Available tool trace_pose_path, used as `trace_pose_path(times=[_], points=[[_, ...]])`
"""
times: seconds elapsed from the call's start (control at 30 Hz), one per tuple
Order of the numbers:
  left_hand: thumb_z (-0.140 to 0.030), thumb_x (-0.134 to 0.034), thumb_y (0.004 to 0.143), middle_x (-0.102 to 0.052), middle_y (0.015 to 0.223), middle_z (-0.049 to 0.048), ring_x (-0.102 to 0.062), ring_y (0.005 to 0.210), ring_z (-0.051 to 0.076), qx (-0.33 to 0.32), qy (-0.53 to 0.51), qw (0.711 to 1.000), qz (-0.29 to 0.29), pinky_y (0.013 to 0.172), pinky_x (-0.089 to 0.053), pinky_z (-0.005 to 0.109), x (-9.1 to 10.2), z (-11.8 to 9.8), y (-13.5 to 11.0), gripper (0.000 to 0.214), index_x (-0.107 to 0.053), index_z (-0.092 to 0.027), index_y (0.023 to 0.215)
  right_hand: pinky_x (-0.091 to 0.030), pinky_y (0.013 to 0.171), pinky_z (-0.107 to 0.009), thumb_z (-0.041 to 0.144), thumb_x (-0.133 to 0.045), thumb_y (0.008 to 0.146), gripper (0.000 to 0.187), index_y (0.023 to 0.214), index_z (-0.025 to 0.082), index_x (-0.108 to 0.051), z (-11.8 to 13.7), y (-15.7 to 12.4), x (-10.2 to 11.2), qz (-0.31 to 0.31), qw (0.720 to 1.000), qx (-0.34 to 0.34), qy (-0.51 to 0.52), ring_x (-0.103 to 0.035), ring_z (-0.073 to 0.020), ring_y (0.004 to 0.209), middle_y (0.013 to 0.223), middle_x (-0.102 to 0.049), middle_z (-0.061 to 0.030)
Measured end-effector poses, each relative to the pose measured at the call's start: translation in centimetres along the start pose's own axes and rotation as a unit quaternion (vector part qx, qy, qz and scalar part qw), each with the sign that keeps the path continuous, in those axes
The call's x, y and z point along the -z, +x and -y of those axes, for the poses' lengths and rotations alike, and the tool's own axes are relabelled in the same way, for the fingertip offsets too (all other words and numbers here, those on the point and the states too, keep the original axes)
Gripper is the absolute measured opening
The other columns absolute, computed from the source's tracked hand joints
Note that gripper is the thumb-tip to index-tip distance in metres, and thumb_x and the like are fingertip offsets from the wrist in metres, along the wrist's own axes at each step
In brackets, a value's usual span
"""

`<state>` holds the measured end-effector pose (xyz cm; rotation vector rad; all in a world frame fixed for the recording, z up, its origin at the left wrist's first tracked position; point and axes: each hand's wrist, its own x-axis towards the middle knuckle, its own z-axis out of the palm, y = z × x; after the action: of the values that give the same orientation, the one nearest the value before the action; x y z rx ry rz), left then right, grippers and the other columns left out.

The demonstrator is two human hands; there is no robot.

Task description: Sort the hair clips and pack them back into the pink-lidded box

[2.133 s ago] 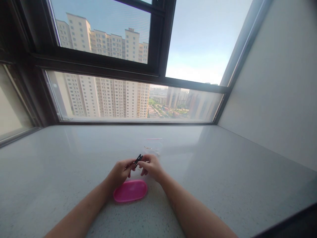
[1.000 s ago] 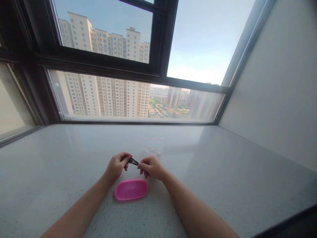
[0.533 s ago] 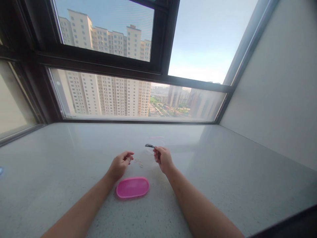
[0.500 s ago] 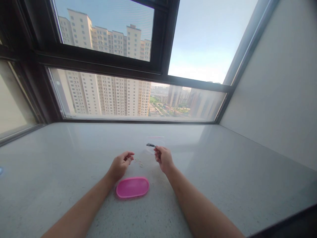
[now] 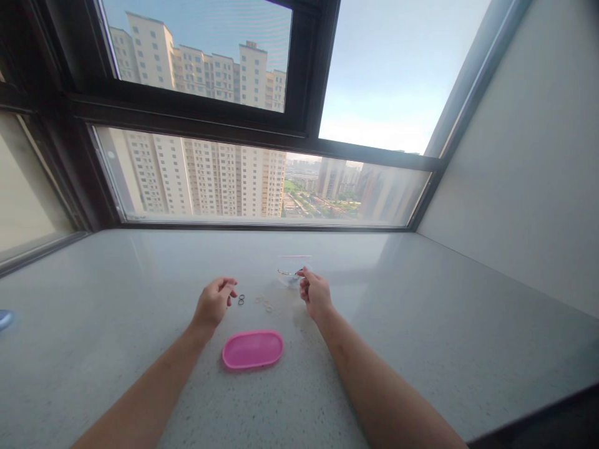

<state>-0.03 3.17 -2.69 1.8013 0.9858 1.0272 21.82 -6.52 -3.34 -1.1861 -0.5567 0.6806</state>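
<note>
My right hand (image 5: 317,292) pinches a slim, shiny curved piece (image 5: 284,272) over a clear plastic bag (image 5: 286,282) with a pink strip along its top. The piece is too small to name. To the left, my left hand (image 5: 216,302) hovers with loosely bent fingers, and nothing shows in it. Two small dark rings (image 5: 241,300) lie touching each other just right of its fingertips. Several pale rings (image 5: 264,304) sit between the hands. Nearer to me is a pink oval tray (image 5: 253,350).
The speckled light countertop (image 5: 299,399) runs back to a dark-framed window (image 5: 262,229). A white wall (image 5: 519,187) rises at the right. At the far left edge is a pale blue object (image 5: 5,319), partly cut off.
My left hand has moved left, away from the pale rings, and the dark rings now show beside it. My right hand has shifted slightly right; the curved piece looks lighter and thinner.
</note>
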Motion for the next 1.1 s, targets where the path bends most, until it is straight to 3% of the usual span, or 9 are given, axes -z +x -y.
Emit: trace_pose_path(times=[0.13, 0.23, 0.33, 0.43, 0.53, 0.63, 0.93, 1.0, 1.1], points=[[-0.045, -0.038, 0.075, -0.054, 0.060, -0.0007, -0.044, 0.043, 0.011, 0.037, -0.026, 0.998, -0.043, 0.042, -0.035, 0.022, 1.0, 0.8, 0.9, 0.034, -0.053, -0.015, 0.081, -0.028, 0.030, -0.015, 0.042, -0.057, 0.071, 0.033, 0.090, 0.015, -0.059, 0.2, -0.6, -0.3, 0.021, 0.995, 0.055, -0.080, -0.038, -0.0050, 0.031, 0.045, -0.049, 0.0065], [-0.045, -0.048, 0.070, -0.053, 0.057, -0.0015, -0.045, 0.046, 0.011, 0.032, -0.019, 0.999, -0.010, 0.044, -0.035, 0.022, 0.9, 0.3, 0.5, 0.030, -0.055, -0.016, 0.073, -0.032, 0.029, -0.016, 0.038, -0.058, 0.070, 0.040, 0.104, 0.018, -0.056, -0.2, -0.8, -0.4, 0.055, 0.980, 0.087, -0.168, -0.040, -0.0067, 0.029, 0.045, -0.053, 0.0071], [-0.043, -0.064, 0.060, -0.055, 0.053, -0.0018, -0.047, 0.050, 0.013, -0.006, 0.017, 0.996, 0.093, 0.048, -0.035, 0.023, 0.1, -1.0, -0.9, 0.027, -0.058, -0.016, 0.061, -0.032, 0.028, -0.017, 0.036, -0.054, 0.073, 0.038, 0.106, 0.019, -0.054, -0.6, -0.7, -0.2, 0.065, 0.962, 0.104, -0.244, -0.041, -0.0075, 0.027, 0.046, -0.054, 0.0068], [-0.043, -0.062, 0.063, -0.057, 0.061, -0.0012, -0.048, 0.056, 0.013, -0.109, 0.161, 0.949, 0.247, 0.052, -0.034, 0.023, -0.6, -2.4, -2.4, 0.027, -0.062, -0.017, 0.070, -0.032, 0.030, -0.016, 0.034, -0.050, 0.076, 0.028, 0.097, 0.018, -0.057, -0.7, -0.5, 0.1, 0.058, 0.949, 0.116, -0.289, -0.042, -0.0074, 0.028, 0.048, -0.055, 0.0051], [-0.042, -0.063, 0.062, -0.057, 0.067, 0.0001, -0.050, 0.062, 0.014, -0.136, 0.217, 0.909, 0.328, 0.054, -0.035, 0.022, -0.7, -3.1, -3.2, 0.027, -0.062, -0.017, 0.071, -0.033, 0.034, -0.016, 0.033, -0.047, 0.079, 0.022, 0.089, 0.017, -0.059, -0.5, -0.5, 0.3, 0.052, 0.934, 0.130, -0.328, -0.045, -0.0070, 0.032, 0.050, -0.057, 0.0033], [-0.033, -0.060, 0.063, -0.056, 0.069, 0.0003, -0.050, 0.062, 0.014, -0.130, 0.215, 0.892, 0.375, 0.055, -0.036, 0.022, -0.2, -3.2, -3.4, 0.017, -0.062, -0.016, 0.068, -0.033, 0.036, -0.015, 0.031, -0.048, 0.080, 0.020, 0.085, 0.017, -0.061, 0.1, -0.8, 0.4, 0.056, 0.920, 0.132, -0.365, -0.045, -0.0064, 0.032, 0.050, -0.059, 0.0025], [-0.029, -0.046, 0.073, -0.055, 0.064, 0.0005, -0.049, 0.062, 0.016, -0.112, 0.139, 0.930, 0.322, 0.054, -0.034, 0.022, -0.4, -3.1, -3.4, 0.017, -0.058, -0.017, 0.069, -0.027, 0.036, -0.020, 0.030, -0.060, 0.071, 0.018, 0.062, 0.017, -0.069, 3.2, -3.3, 1.0, 0.129, 0.879, 0.104, -0.447, -0.040, -0.0092, 0.027, 0.031, -0.049, 0.0025], [-0.030, -0.047, 0.074, -0.054, 0.063, -0.0003, -0.048, 0.060, 0.015, -0.104, 0.100, 0.942, 0.302, 0.053, -0.034, 0.022, -0.6, -3.0, -3.3, 0.017, -0.056, -0.017, 0.069, -0.028, 0.040, -0.022, 0.033, -0.062, 0.070, 0.021, 0.058, 0.017, -0.069, 4.0, -3.9, 0.9, 0.139, 0.857, 0.142, -0.476, -0.045, -0.0110, 0.033, 0.033, -0.051, 0.0006], [-0.031, -0.050, 0.074, -0.053, 0.060, -0.0012, -0.047, 0.059, 0.014, -0.091, 0.052, 0.955, 0.279, 0.053, -0.034, 0.021, -0.7, -2.7, -3.2, 0.017, -0.055, -0.016, 0.068, -0.028, 0.045, -0.023, 0.032, -0.063, 0.069, 0.016, 0.062, 0.020, -0.070, 4.8, -4.3, 0.8, 0.090, 0.818, 0.226, -0.522, -0.049, -0.0125, 0.043, 0.046, -0.059, -0.0017]])
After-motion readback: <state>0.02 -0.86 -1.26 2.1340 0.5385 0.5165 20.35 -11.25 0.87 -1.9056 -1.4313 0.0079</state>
